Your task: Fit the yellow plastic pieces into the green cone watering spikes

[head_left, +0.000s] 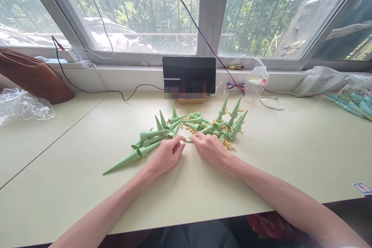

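My right hand point(209, 148) is closed around a green plastic spike point(188, 140), whose pointed tip shows past the fingertips towards the left; the rest of it is hidden under the hand. Close by on the left, my left hand point(167, 155) has its fingers curved, with a gap between thumb and forefinger and nothing seen between them. Hollow green cone spikes point(151, 148) lie in a heap beside it. Beyond my right hand, several green spikes point(234, 111) stand point up, with small yellowish plastic pieces point(228, 145) fitted on or scattered around them.
A dark tablet point(189, 75) leans on a cardboard stand point(191, 101) at the back. Cables point(124, 95) run along the windowsill. A bagged cup point(257, 81) and a coiled white cable point(271, 103) are right of it. Clear plastic point(23, 106) lies far left, bagged blue-green pieces point(353, 102) far right.
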The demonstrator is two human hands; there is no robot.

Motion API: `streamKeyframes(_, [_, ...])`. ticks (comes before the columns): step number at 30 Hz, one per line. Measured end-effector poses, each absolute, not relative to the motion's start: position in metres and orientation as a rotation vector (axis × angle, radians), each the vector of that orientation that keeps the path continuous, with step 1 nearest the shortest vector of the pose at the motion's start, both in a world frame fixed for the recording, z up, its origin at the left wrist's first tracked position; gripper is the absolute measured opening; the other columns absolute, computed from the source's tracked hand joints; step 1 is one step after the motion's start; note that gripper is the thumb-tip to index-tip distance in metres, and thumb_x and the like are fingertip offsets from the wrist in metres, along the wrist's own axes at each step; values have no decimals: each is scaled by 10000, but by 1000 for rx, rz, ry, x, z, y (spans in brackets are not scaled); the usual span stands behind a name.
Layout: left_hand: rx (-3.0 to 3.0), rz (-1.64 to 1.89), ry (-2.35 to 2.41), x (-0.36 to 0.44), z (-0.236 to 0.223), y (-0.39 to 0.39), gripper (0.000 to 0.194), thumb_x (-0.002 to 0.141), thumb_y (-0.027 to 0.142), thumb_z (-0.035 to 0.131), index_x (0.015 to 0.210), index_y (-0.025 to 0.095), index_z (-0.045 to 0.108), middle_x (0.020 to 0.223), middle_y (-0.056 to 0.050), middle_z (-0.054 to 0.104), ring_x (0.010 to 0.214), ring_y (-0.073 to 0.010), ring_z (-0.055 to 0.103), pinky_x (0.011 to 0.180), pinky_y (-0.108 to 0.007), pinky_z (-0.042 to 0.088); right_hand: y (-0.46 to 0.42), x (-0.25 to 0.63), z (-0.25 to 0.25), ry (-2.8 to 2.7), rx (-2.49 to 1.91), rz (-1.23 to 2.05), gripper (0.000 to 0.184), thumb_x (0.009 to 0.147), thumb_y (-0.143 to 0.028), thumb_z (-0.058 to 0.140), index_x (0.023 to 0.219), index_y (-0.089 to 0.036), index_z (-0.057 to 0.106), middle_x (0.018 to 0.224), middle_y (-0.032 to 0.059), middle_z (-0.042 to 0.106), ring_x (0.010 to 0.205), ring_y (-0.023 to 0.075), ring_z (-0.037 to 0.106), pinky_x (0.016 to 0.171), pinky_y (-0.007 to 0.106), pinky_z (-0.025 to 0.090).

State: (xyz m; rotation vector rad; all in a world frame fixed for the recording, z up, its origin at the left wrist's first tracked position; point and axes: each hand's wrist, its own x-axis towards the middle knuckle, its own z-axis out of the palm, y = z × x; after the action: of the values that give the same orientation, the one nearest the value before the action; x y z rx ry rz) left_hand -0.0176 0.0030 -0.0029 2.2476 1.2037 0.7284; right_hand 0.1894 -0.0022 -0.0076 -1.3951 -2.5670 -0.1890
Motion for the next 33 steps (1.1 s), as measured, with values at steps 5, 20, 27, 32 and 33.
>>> streamKeyframes(5, [2275, 729, 1200, -17, -2, 3, 220, 967, 319, 417, 1000, 210, 605, 572, 63, 443, 517, -117, 354, 554, -232, 311, -2, 187, -7, -2565, -1389, -208, 239, 891, -54, 419, 1012, -176, 585, 956, 60, 649, 558, 125, 533, 490, 264, 208])
streamKeyframes(20, [2225, 836, 1214, -16, -1, 3, 213, 974, 345, 457, 975, 198, 611, 600, 50, 548, 522, -107, 418, 565, -237, 351, -7, 182, -6, -2483, -1386, -101, 288, 834, -90, 484, 1049, -204, 640, 962, 42, 647, 589, 118, 536, 499, 260, 219])
streamKeyframes(27, [2062, 959, 1216, -15, 2, 3, 263, 971, 385, 465, 899, 184, 618, 637, 19, 571, 590, -126, 533, 567, -233, 392, -4, 184, -13, -2444, -1097, -92, 170, 933, -144, 469, 980, -191, 626, 969, 34, 648, 549, 84, 462, 480, 234, 255])
streamKeyframes(32, [1871, 998, 1206, -15, 8, 2, 301, 982, 424, 434, 955, 179, 606, 670, 16, 574, 506, -101, 477, 532, -233, 406, -5, 185, -14, -2320, -841, 78, 190, 1011, -215, 425, 1005, -194, 614, 1003, 56, 655, 589, 81, 511, 523, 218, 375])
streamKeyframes(33, [1838, 1004, 1203, -15, 9, 2, 313, 989, 432, 415, 979, 180, 600, 672, 18, 572, 487, -97, 465, 526, -234, 409, -5, 184, -15, -2272, -793, 128, 182, 1012, -219, 431, 1021, -194, 611, 1007, 64, 657, 637, 92, 548, 559, 218, 414])
